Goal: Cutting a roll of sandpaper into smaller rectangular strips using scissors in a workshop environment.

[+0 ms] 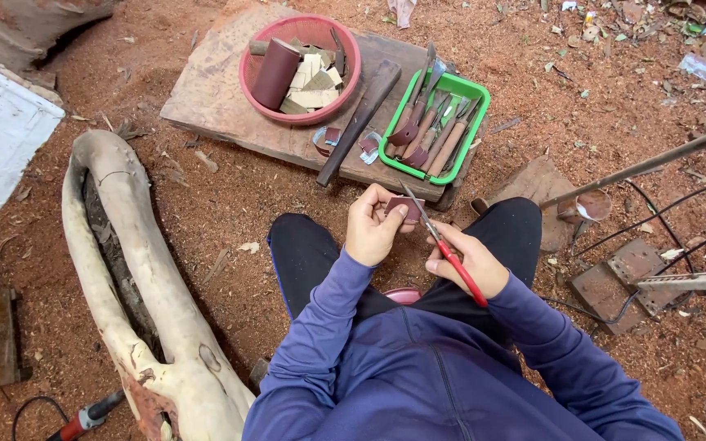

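While the left hand (373, 229) pinches a small dark-red strip (406, 207) between thumb and fingers, the right hand (467, 260) is closed round the red handles of the scissors (439, 241), blades pointing to 11 o'clock and meeting the strip's right edge. To cut cleanly, I judge the strip should be held taut and flat, close to the blades' pivot, with the left fingertips kept clear of the cutting line. The strip looks thin, stiff and matte — likely abrasive paper; the scissors have slim steel blades.

At 12 o'clock from the hands lies a worn plank (214, 90) on the sawdust floor. On it, a green plastic basket (475, 122) holds wooden-handled chisels (431, 131); a dark wooden mallet (361, 118) lies just left of it. Farther, at 11 o'clock, a pink round bowl (349, 86) holds a dark-red roll (275, 73) and pale blocks (312, 82). At 9 o'clock a long, pale, hollowed log (124, 245) lies smooth and curved — well apart.
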